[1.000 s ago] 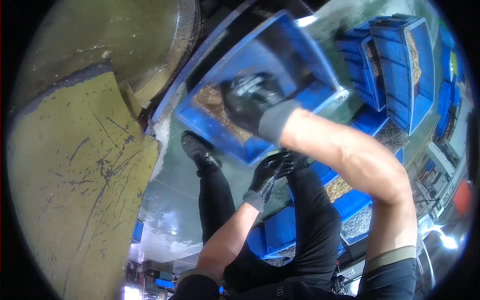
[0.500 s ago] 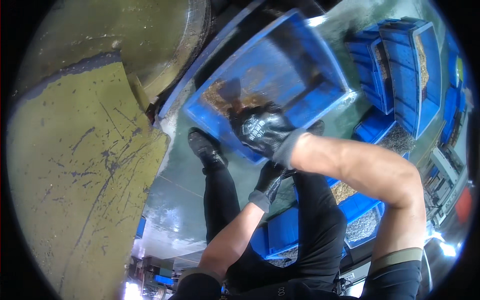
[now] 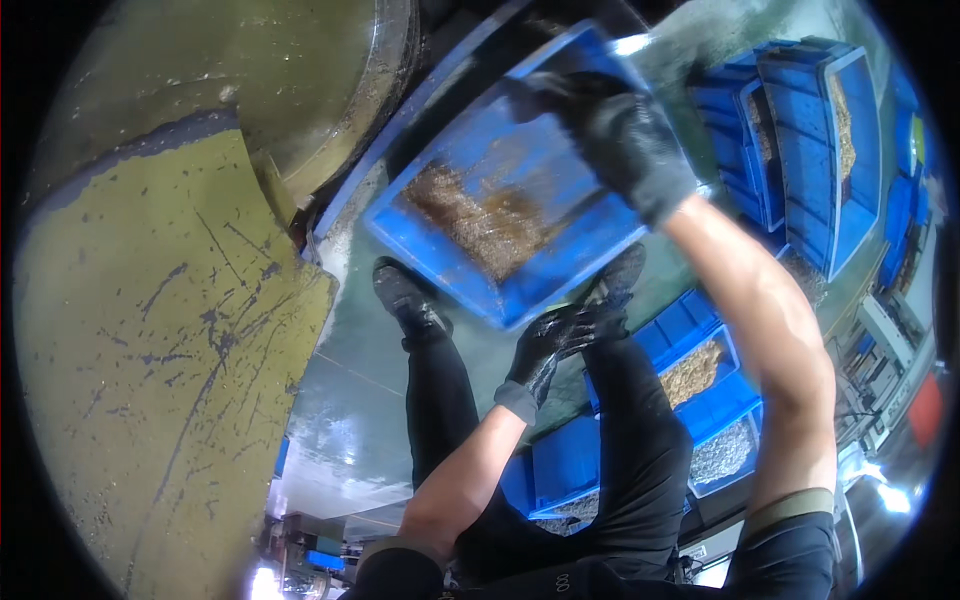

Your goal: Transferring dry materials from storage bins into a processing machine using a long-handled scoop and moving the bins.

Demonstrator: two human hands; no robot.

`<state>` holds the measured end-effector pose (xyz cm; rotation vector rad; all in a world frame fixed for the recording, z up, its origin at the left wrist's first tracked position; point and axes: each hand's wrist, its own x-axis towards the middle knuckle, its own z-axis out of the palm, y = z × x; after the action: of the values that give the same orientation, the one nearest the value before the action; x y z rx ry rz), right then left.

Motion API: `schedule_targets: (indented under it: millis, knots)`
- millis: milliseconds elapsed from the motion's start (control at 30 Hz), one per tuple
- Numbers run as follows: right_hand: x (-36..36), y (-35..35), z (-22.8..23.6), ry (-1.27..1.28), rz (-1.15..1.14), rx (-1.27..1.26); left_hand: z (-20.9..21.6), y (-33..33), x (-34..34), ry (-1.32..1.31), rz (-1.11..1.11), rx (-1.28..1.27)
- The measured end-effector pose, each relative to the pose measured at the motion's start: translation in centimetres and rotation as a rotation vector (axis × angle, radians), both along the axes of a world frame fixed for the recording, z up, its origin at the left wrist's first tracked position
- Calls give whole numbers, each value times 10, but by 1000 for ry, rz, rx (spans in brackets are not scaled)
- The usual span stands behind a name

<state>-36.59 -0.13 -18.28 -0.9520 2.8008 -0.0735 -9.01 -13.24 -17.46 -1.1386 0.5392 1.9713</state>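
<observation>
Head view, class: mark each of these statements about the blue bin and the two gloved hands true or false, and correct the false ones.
1. The blue bin is held tilted, with brownish loose scrap inside. True.
2. Both hands are bare. False: the left hand and the right hand both wear black gloves.
3. The left hand takes its grip at the bin's lower edge. True.
4. The right hand rests on the yellow-green machine body. False: it grips the bin's upper side.
5. The other blue bins on the floor are red. False: they are blue, and several hold loose scrap.
</observation>
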Motion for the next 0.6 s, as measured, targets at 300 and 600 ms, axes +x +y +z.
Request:
schedule_targets:
  millis: [300,600]
  knots:
    - [28,-49,8,826,801,1176,4,5,-12,32,-91,-24]
    - [-12,54,17,99,-369,-280,9,11,-7,-34,-139,-51]
